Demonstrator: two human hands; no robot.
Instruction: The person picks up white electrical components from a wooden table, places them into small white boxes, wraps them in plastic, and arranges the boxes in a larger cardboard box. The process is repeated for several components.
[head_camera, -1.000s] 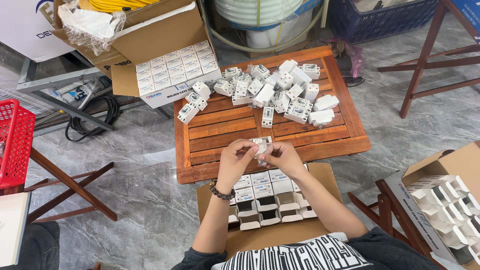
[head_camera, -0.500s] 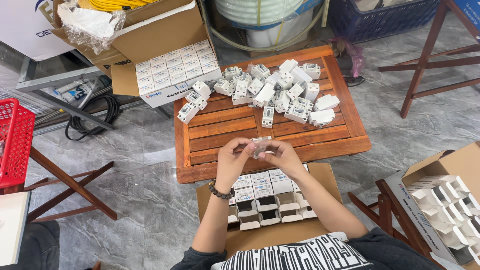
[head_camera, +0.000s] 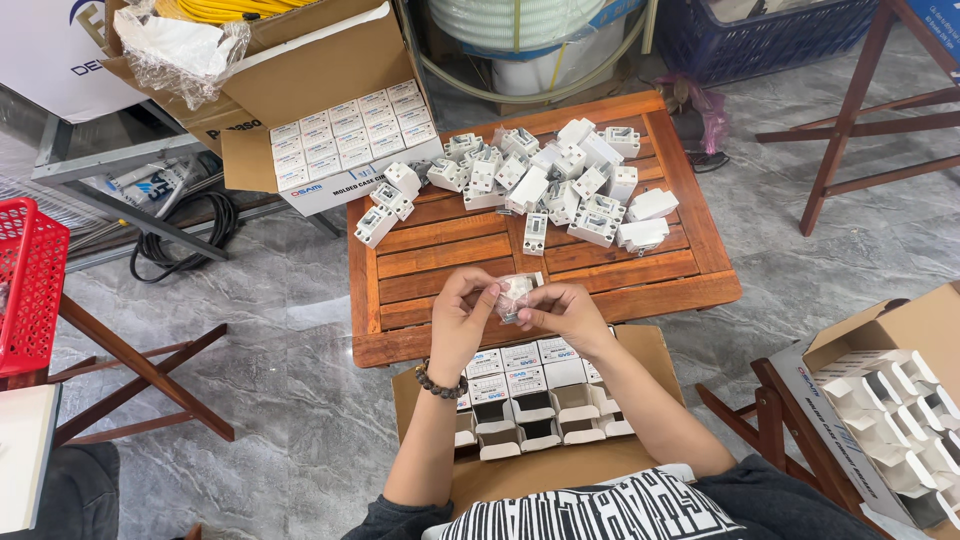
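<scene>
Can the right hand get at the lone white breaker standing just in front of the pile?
Probably yes. The right hand sits just short of the lone breaker, with bare wooden table slats between. But both hands currently hold a small wrapped part.

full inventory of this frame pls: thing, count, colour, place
small clear-wrapped white part: one, between both hands, above table's near edge
loose white plastic breaker units: a pile, too many to count, table's far half
slatted wooden table: one, reddish brown, centre
open cardboard box of small white cartons: one, on the lap, some cartons open
cardboard box of sealed white cartons: one, left of table's far corner
cardboard box of empty white cartons: one, right edge
red plastic basket: one, left edge
black coiled cable: one, floor, left
left hand: beaded bracelet on wrist, fingers on the part
right hand: fingers on the part
</scene>
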